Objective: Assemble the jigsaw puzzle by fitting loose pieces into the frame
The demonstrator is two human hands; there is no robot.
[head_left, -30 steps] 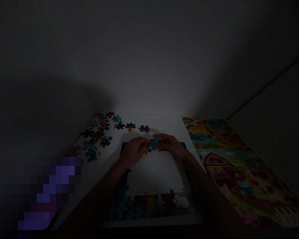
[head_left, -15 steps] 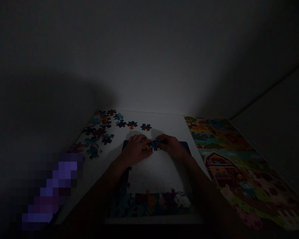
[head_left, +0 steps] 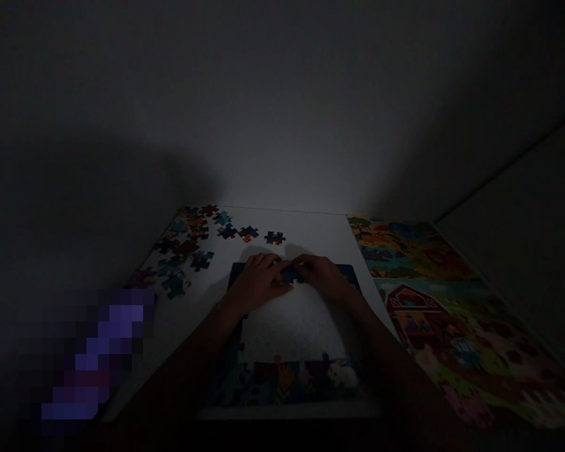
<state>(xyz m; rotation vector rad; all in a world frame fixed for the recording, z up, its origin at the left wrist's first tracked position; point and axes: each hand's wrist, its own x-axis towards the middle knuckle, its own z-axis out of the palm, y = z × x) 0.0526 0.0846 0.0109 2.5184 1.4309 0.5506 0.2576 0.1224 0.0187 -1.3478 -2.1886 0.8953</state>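
In the dim head view, both of my hands meet at the far side of a partly assembled jigsaw puzzle frame (head_left: 257, 392). My left hand (head_left: 258, 280) curls over the top row, its thumb and fingers closed around a dark blue and orange stretch of pieces. My right hand (head_left: 321, 276) pinches a dark blue puzzle piece (head_left: 289, 274) against that row, fingertips nearly touching the left ones. My fingers hide part of these pieces, and I cannot tell whether they interlock. The bottom row shows a white rabbit (head_left: 343, 375) and other figures.
Loose puzzle pieces (head_left: 186, 247) lie heaped at the left of the white table (head_left: 306, 229), and a single piece (head_left: 275, 238) sits beyond my hands. Two picture puzzles, a savanna scene (head_left: 405, 248) and a farm scene (head_left: 471, 345), cover the right side. A blurred purple patch (head_left: 108, 351) is at lower left.
My right hand has moved slightly left with its puzzle piece, closing the gap to the pieces under my left hand. The left thumb reaches a little further right.
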